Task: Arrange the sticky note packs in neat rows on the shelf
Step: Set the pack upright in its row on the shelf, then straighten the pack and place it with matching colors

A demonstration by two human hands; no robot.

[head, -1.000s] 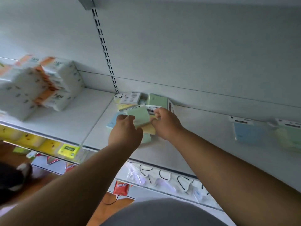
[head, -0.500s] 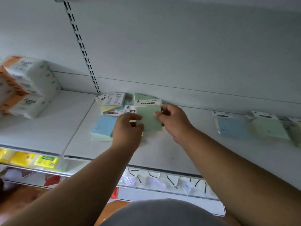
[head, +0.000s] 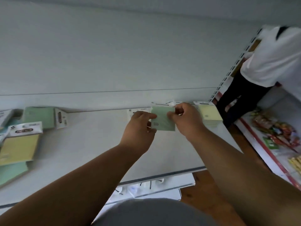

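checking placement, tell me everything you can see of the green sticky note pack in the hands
The pale green, flat, square sticky note pack looks like paper in clear wrap, with a white header card along its far edge and small, unreadable print near the lower left. It lies roughly flat at the back of the white shelf, beside a pale yellow pack. The left hand pinches its left edge, the right hand its right.

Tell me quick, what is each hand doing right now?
Left hand: grip pinching the left edge of the flat green sticky note pack.
Right hand: grip pinching the same pack's right edge.
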